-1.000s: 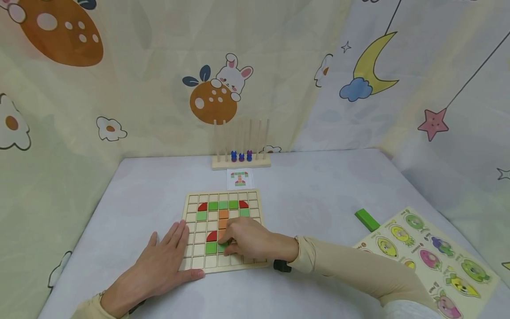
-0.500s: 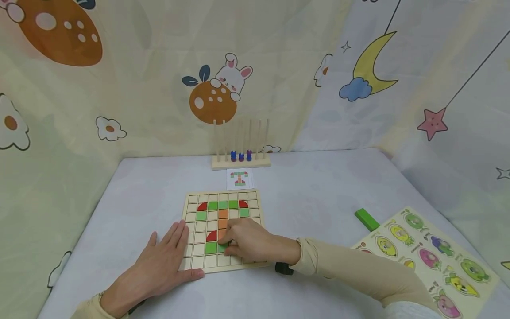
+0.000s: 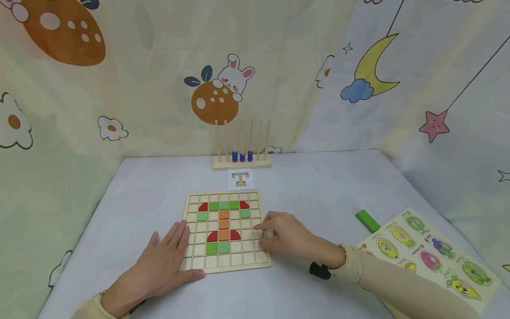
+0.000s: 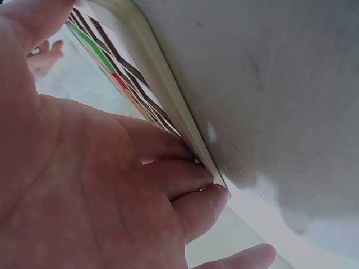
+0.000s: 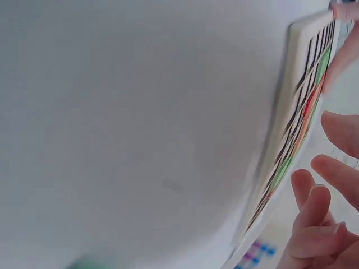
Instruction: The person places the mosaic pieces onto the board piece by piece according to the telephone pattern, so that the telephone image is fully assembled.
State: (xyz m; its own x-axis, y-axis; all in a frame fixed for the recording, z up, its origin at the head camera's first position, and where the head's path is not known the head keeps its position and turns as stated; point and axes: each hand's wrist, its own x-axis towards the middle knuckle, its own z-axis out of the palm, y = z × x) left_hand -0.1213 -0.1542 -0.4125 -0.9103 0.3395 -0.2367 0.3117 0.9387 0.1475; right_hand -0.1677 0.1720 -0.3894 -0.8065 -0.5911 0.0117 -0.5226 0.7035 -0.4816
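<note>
In the head view a wooden grid board (image 3: 247,246) lies flat on the table. Its cells hold green squares, among them a light green one (image 3: 224,247), a column of orange squares (image 3: 224,224), and red rounded pieces; one red piece (image 3: 235,235) sits right of the lowest orange square. My left hand (image 3: 163,259) lies along the board's left edge, fingers extended, touching the rim, as the left wrist view also shows. Over the board's right edge is my right hand (image 3: 292,237), fingers loosely bent and apart. Nothing shows between those fingers (image 5: 336,174) in the right wrist view.
Behind the board lies a card (image 3: 240,179) printed with a coloured T pattern. A wooden peg stand (image 3: 242,164) with blue and purple beads is farther back. To the right are a green block (image 3: 367,221) and a fruit picture board (image 3: 432,257), partly under the right sleeve.
My right hand has moved right, from the lower middle of the board to its right edge. The right red piece and light green square are uncovered. The left hand stays put.
</note>
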